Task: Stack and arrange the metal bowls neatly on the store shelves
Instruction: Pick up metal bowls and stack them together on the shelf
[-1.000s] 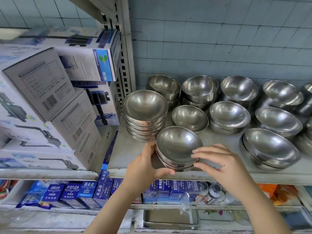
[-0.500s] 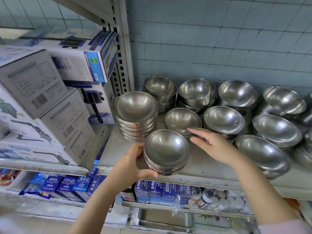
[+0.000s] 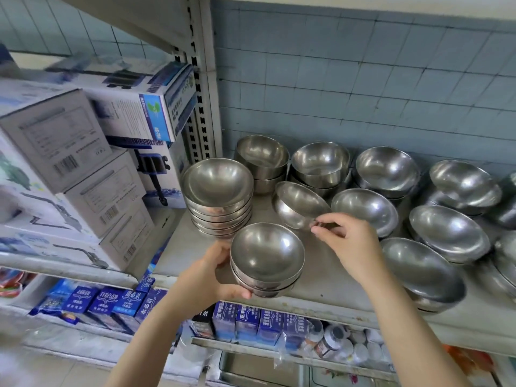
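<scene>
Mid-gathering, I judge — the left hand [image 3: 205, 277] grips a short stack [image 3: 266, 258] at the front edge of the shelf [image 3: 337, 286], the right hand [image 3: 350, 244] pinches the rim of a tilted bowl [image 3: 297, 205] just behind — which next needs levelling and nesting on top.

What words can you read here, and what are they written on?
"SUBMERSIBLE PUMP": dark strip on the white cardboard pump box left of the bowls.
"水必清": small blue packet on the lower shelf.
Other box labels, barcodes, the other blue packets and the small bottles: too small or blurred to read.
Round shiny steel bowls: no writing visible.
</scene>
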Demonstrator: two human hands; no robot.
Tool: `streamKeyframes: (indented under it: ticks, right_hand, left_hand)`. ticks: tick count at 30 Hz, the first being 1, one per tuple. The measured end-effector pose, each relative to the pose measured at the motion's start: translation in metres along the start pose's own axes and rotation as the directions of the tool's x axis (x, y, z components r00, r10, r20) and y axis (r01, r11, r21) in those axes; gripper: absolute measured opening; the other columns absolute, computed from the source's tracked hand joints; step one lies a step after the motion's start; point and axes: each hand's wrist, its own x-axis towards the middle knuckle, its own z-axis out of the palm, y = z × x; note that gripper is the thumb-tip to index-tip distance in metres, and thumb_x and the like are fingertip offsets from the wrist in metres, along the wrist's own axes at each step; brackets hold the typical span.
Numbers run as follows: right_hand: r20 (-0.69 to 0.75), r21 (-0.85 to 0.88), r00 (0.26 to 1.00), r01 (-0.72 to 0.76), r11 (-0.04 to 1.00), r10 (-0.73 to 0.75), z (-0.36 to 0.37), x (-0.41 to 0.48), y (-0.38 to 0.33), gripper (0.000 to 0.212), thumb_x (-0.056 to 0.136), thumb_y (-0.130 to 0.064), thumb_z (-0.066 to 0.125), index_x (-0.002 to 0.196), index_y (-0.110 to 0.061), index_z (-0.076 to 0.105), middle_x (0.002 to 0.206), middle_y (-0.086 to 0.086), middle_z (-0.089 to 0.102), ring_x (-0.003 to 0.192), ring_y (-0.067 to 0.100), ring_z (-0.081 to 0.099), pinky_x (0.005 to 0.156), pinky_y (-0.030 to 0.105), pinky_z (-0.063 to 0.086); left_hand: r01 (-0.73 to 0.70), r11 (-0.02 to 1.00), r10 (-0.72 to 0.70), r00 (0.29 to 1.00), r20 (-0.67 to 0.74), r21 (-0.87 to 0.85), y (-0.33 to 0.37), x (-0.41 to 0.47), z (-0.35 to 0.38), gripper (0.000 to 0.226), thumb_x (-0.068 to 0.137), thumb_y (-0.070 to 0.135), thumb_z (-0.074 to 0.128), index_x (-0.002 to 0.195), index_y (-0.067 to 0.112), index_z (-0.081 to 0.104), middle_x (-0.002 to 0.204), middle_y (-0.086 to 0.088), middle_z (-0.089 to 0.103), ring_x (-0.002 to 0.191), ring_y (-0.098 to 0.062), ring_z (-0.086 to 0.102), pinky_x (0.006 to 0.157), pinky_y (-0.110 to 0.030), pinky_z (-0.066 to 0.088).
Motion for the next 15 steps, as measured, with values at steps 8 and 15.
streamKeyframes:
  ticks: [8,15]
  right_hand:
    - [0.015,-0.038,0.934,0.357,0.933,-0.357,-0.033,-0.019,-0.023,0.014,0.081,-0.009,0.076,0.088,-0.022,0.076,0.089,-0.014,0.071,0.079,0.009,0.067,0.073,0.015,0.052]
    - [0.107,-0.211,0.907,0.421,0.882,-0.408,-0.015,-0.032,-0.011,0.009,0.078,-0.008,0.079,0.086,-0.012,0.079,0.086,-0.007,0.073,0.078,0.007,0.066,0.072,0.025,0.053]
  left_hand:
    - [0.023,1.0,-0.021,0.994,-0.106,0.016,0.024,0.016,0.03,0.115,0.035,0.083,0.076,0.131,0.031,0.04,0.122,0.014,0.064,0.113,-0.005,0.06,0.097,-0.035,0.05]
    - [0.055,0.993,-0.038,0.986,-0.162,0.104,0.034,0.033,0.047,0.11,0.039,0.082,0.068,0.129,0.026,0.039,0.121,0.008,0.064,0.109,-0.015,0.061,0.089,-0.039,0.052]
